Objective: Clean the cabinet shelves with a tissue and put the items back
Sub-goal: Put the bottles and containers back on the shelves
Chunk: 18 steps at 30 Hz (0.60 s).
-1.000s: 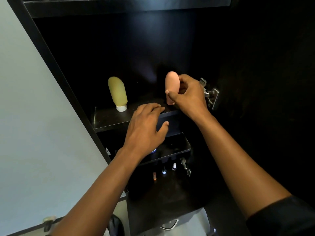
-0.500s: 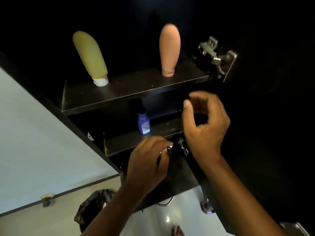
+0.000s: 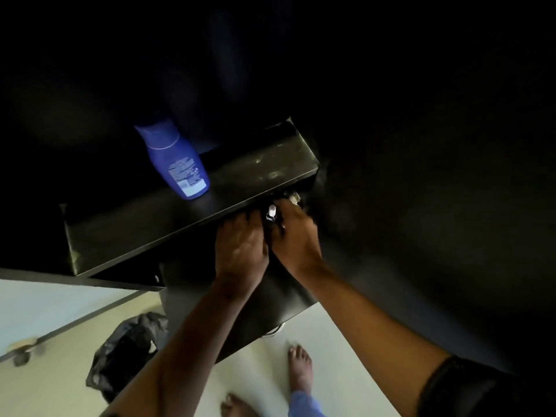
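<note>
2 hands reach together under the front edge of a dark cabinet shelf, into the shadowed space below it. The left hand has its fingers tucked under the shelf lip, so whether they are curled round anything cannot be told. The right hand sits just beside it, touching it, and its fingers pinch 1 small dark bottle with a white cap, held upright right at the shelf edge. A bit of metal hardware glints just past the right fingertips, too dim to make out further.

On the shelf stands 1 blue bottle, upright near the left of centre, its label facing the camera, well apart from both hands. The shelf surface around it shows pale smudges toward its right end.

Below, on the pale floor, lies 1 black bag, crumpled, with its contents hidden. 2 bare feet show near the bottom edge. A pale cabinet door hangs at the left.

No tissue can be made out in either hand.
</note>
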Each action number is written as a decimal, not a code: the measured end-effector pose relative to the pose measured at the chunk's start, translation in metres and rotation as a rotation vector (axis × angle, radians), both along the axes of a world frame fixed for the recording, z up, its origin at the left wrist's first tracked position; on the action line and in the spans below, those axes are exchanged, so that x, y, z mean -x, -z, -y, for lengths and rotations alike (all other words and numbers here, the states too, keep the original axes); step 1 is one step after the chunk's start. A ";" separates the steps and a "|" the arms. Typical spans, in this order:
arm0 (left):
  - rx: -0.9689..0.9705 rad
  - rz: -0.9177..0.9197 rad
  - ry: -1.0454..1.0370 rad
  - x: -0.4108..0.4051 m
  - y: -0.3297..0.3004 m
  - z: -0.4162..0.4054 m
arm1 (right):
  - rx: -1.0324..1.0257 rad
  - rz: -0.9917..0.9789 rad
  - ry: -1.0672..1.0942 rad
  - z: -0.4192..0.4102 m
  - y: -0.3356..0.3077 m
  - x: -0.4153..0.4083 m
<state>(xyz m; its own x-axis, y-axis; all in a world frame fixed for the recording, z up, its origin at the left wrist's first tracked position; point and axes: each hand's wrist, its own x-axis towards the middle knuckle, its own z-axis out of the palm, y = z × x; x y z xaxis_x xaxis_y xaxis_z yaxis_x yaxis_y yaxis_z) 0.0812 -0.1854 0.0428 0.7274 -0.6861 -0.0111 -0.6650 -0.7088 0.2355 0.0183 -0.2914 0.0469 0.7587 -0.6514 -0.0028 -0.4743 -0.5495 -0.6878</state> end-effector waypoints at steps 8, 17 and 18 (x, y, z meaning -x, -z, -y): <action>-0.225 0.000 0.037 -0.038 0.031 0.020 | 0.047 -0.077 -0.022 -0.003 0.037 -0.024; -0.230 0.042 0.015 -0.039 0.065 0.025 | 0.071 -0.149 0.001 -0.004 0.051 -0.025; -0.209 0.019 -0.006 -0.039 0.065 0.024 | 0.065 -0.134 0.022 -0.006 0.051 -0.025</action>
